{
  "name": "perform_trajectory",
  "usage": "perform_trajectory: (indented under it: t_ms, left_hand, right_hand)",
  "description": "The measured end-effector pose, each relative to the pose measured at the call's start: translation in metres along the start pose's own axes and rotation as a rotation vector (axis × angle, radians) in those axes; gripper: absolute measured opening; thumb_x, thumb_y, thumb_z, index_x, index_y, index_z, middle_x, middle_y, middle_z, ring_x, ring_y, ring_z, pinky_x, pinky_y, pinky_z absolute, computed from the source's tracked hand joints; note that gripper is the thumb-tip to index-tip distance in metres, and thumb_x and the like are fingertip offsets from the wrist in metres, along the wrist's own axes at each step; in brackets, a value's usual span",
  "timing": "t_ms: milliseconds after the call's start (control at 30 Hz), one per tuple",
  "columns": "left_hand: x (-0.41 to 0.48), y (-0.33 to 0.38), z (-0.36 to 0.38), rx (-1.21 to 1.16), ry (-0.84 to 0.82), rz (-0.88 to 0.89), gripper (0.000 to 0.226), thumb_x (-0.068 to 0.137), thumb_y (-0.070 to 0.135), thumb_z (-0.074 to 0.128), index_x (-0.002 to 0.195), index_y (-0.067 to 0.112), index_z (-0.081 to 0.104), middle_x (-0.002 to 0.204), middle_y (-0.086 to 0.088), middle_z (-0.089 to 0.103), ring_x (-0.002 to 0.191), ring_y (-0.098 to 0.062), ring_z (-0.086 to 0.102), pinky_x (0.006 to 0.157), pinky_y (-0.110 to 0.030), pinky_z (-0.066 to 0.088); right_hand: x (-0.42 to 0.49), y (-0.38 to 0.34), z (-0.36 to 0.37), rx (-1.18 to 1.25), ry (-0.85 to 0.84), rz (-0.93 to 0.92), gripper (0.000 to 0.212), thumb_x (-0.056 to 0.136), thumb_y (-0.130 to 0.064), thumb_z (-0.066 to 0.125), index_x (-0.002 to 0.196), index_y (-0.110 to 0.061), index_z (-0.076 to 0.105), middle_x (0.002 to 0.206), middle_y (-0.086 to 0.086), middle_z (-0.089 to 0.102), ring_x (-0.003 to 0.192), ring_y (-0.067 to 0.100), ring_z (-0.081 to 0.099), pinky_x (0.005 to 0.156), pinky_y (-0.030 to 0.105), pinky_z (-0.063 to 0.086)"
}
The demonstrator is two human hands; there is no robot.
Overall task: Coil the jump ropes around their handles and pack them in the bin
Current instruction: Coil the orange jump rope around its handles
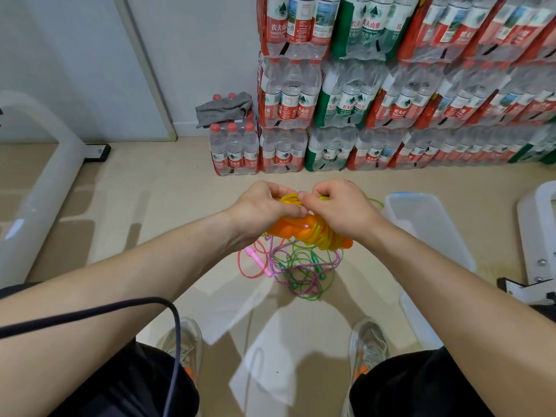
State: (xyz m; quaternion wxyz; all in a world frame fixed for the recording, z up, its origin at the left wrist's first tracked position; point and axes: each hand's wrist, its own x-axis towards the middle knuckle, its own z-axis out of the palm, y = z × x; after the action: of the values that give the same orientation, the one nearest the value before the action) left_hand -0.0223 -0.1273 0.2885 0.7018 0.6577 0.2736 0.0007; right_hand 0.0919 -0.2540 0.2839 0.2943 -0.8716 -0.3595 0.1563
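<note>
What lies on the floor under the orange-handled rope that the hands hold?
A loose tangle: a pink jump rope, a green-handled rope and a purple cord. The orange-handled rope, the left hand and the right hand cover the tangle's far part, so that cannot be seen.

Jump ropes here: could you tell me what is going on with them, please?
A person's left hand and right hand pinch a yellow rope, wound around its orange handles. Pink, green and purple ropes lie tangled on the floor below. The clear bin at the right shows no rope inside.
</note>
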Motion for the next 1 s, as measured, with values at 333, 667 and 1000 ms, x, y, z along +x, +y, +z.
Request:
perform_trajectory:
  t_ms: [333,667,1000]
  left_hand:
    - [0.007,0.001,-0.006,-0.240,-0.033,-0.045,0.025,0.098,0.005,0.049,0.101,-0.001,0.072,0.100,-0.014,0.075,0.088,-0.026,0.071,0.084,-0.044,0.058]
    - [-0.003,0.000,0.001,-0.170,0.134,0.167,0.018,0.090,0.029,0.070,0.102,0.015,0.067,0.084,0.000,0.069,0.071,-0.016,0.068,0.065,-0.035,0.056]
    - [-0.003,-0.004,0.017,-0.094,0.245,0.167,0.036,0.101,0.049,0.049,0.098,0.017,0.064,0.093,-0.003,0.067,0.089,-0.017,0.064,0.083,-0.033,0.053]
  right_hand:
    - [-0.006,-0.003,0.001,0.047,0.024,0.105,0.036,0.097,-0.054,0.054,0.102,-0.018,0.052,0.084,-0.010,0.047,0.089,0.019,0.052,0.074,0.037,0.043]
    - [-0.005,-0.007,0.003,0.472,0.031,0.164,0.031,0.103,-0.042,0.052,0.078,-0.025,0.046,0.076,-0.005,0.053,0.074,0.014,0.049,0.074,0.037,0.042]
    - [-0.009,-0.022,0.012,0.620,-0.037,0.280,0.040,0.105,-0.056,0.033,0.088,-0.024,0.051,0.093,-0.005,0.055,0.090,0.014,0.052,0.093,0.038,0.041]
